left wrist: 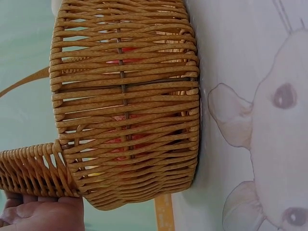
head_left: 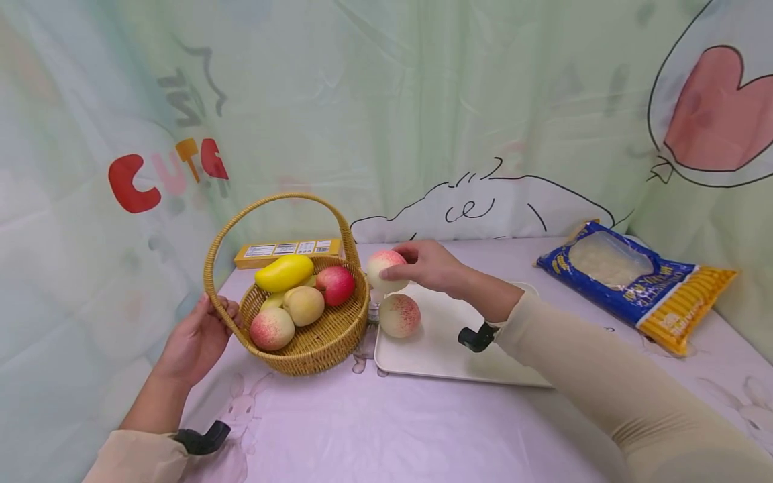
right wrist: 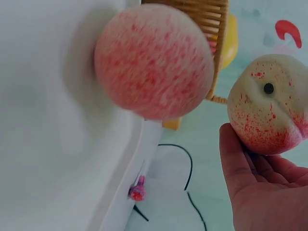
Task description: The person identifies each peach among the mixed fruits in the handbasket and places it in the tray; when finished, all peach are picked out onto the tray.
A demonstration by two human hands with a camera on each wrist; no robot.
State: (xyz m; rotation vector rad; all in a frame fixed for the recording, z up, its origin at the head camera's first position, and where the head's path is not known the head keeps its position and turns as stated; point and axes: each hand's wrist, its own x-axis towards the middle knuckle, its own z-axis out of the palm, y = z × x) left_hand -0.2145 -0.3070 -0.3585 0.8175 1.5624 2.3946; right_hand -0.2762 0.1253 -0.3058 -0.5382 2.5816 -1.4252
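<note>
Head view, left to right: the left hand (head_left: 196,335) grips the basket (head_left: 314,345) by the foot of its handle on the left side, fingers curled round the wicker. The basket holds a mango (head_left: 284,272), an apple (head_left: 335,284) and two more peaches. Just right of the basket, the right hand (head_left: 425,265) holds a peach (head_left: 384,270) in curled fingers, lifted over the near-basket corner of the tray (head_left: 459,355); a second peach (head_left: 399,314) lies on the tray below it. By my reading, the step in hand is carrying fruit between basket and tray; which way, I cannot tell. The next move calls for a steady basket and a soft set-down so the round fruit does not roll. The counter (head_left: 374,429) wears a lilac rabbit-print cloth; right of the basket, well apart, lies a blue bag (head_left: 634,282), behind it a yellow box (head_left: 290,249), and a pale green cartoon curtain (head_left: 386,100) closes the room.
</note>
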